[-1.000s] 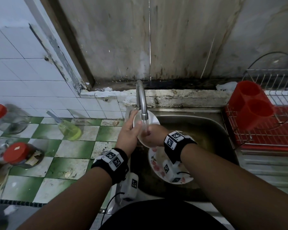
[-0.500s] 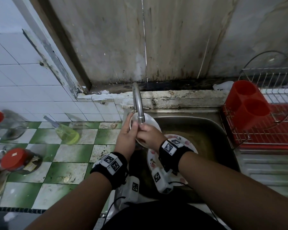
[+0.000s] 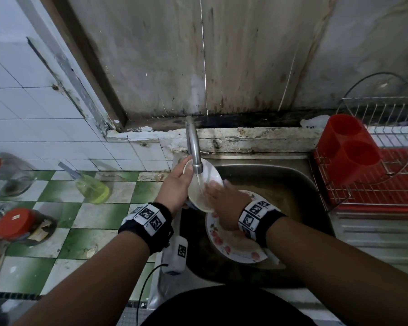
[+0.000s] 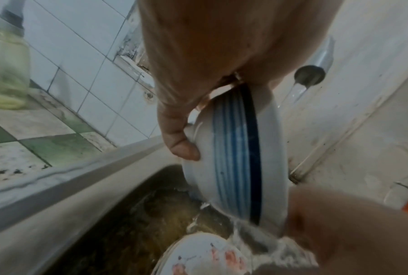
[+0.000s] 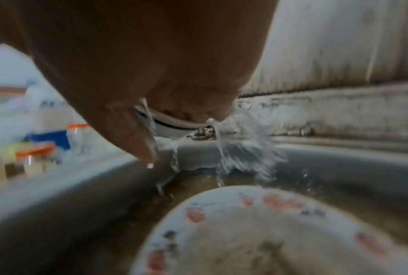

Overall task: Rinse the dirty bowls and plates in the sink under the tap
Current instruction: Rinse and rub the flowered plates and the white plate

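Under the running tap (image 3: 196, 158), at the sink's (image 3: 302, 184) ten o'clock, the left hand (image 3: 177, 189) grips the tilted bowl (image 3: 199, 191) while the right hand's (image 3: 224, 203) flat fingers rub inside; next, I'd guess, the plate (image 3: 236, 250) at six.

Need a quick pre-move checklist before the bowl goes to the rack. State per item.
1. Water running from tap: ok, stream lands in the bowl.
2. Left hand grip: ok, fingers curled round the bowl's outside, thumb on its rim.
3. Right hand rubbing inside the bowl: ok, fingers in the stream.
4. Bowl clean inside: cannot tell, murky film visible under the water.
5. Flowered plate below in sink: not ok, still dirty.
6. Dish rack has room: ok, wire floor bare beside the red cup holder.
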